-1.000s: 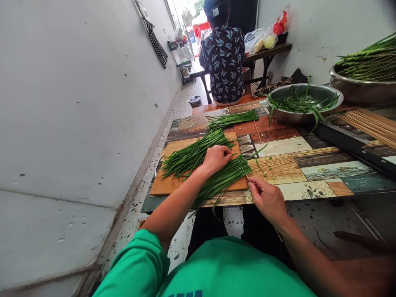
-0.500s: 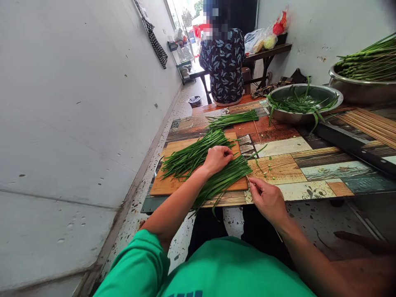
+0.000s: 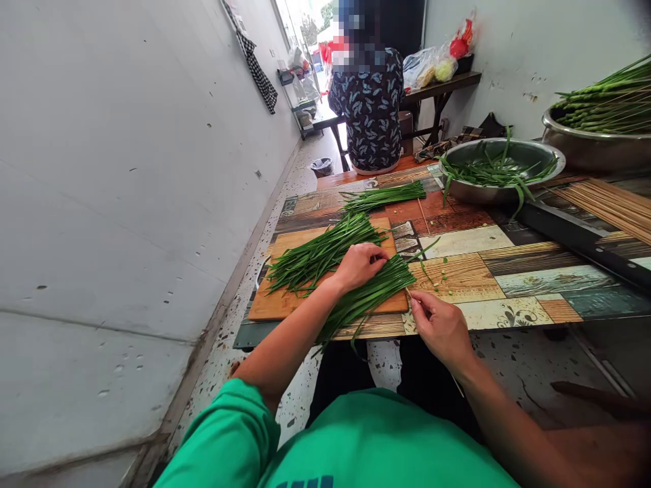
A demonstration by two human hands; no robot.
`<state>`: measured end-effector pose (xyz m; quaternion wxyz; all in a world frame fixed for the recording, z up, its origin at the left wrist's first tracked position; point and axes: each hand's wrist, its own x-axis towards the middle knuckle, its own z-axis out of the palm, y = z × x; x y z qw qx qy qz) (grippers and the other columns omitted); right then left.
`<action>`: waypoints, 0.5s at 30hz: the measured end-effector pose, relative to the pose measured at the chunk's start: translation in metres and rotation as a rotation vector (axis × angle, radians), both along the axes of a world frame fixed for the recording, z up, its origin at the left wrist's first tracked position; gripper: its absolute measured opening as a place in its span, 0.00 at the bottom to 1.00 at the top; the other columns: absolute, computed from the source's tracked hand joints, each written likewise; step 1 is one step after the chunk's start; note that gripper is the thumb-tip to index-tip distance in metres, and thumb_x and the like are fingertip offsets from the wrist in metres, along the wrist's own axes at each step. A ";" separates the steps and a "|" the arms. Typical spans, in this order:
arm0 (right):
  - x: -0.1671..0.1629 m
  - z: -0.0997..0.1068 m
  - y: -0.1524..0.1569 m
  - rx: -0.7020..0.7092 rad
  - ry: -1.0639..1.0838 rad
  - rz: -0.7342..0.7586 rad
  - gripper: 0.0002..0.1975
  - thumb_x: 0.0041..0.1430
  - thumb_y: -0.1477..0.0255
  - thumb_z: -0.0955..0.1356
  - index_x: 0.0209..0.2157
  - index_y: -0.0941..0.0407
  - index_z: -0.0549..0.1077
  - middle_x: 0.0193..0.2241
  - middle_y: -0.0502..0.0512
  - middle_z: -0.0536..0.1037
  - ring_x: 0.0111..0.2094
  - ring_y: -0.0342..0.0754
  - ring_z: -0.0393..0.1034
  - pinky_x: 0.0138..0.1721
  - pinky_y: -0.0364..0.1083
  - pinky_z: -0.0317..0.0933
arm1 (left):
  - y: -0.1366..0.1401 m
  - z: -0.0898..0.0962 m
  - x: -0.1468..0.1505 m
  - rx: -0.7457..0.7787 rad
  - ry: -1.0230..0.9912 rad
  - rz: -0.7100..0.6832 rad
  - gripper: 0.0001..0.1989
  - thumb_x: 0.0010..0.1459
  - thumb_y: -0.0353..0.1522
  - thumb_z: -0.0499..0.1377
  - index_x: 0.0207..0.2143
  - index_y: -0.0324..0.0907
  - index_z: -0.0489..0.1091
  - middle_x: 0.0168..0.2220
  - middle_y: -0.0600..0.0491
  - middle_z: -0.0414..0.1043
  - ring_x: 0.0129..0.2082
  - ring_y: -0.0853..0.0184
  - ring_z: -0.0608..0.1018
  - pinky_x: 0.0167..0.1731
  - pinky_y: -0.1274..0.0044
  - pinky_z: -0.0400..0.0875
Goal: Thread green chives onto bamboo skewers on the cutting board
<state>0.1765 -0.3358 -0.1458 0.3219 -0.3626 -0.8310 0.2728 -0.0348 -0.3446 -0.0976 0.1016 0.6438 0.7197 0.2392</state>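
Note:
A flat row of garlic chives [image 3: 373, 293] lies over the near edge of the wooden cutting board [image 3: 269, 308], its long leaves hanging past the table edge. My left hand [image 3: 362, 264] is closed at the far side of this row, fingertips pinching chives near their cut ends. My right hand [image 3: 441, 327] grips a thin bamboo skewer [image 3: 408, 293] between thumb and fingers, its tip at the near corner of the row. Behind my left hand is a loose heap of chives [image 3: 320, 251] on the board. Farther back lies another chive bundle [image 3: 384, 196] with a skewer at its end.
At the right stand a steel bowl [image 3: 552, 159] of chive scraps and a larger steel bowl [image 3: 569, 135] of skewered greens. A black-handled knife [image 3: 584, 244] and several bamboo skewers [image 3: 610, 203] lie nearby. A person [image 3: 371, 115] sits beyond the table, back turned.
My left hand has shifted slightly right and toward me along the chives' ends. My right hand stays on the skewer in nearly the same place.

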 end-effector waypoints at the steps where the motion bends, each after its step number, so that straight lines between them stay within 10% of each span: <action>1: 0.000 0.000 0.000 -0.001 0.000 -0.002 0.14 0.59 0.69 0.61 0.38 0.55 0.78 0.31 0.54 0.82 0.29 0.48 0.77 0.28 0.43 0.65 | -0.001 0.000 -0.002 0.004 -0.006 0.012 0.09 0.55 0.29 0.58 0.35 0.41 0.78 0.32 0.53 0.78 0.30 0.70 0.75 0.34 0.80 0.66; 15: 0.001 -0.003 -0.001 0.022 -0.002 -0.019 0.15 0.59 0.69 0.61 0.38 0.56 0.78 0.31 0.55 0.82 0.29 0.49 0.77 0.29 0.43 0.65 | -0.008 0.001 -0.013 0.107 -0.235 0.006 0.07 0.57 0.31 0.57 0.34 0.38 0.74 0.33 0.53 0.77 0.31 0.71 0.75 0.35 0.80 0.67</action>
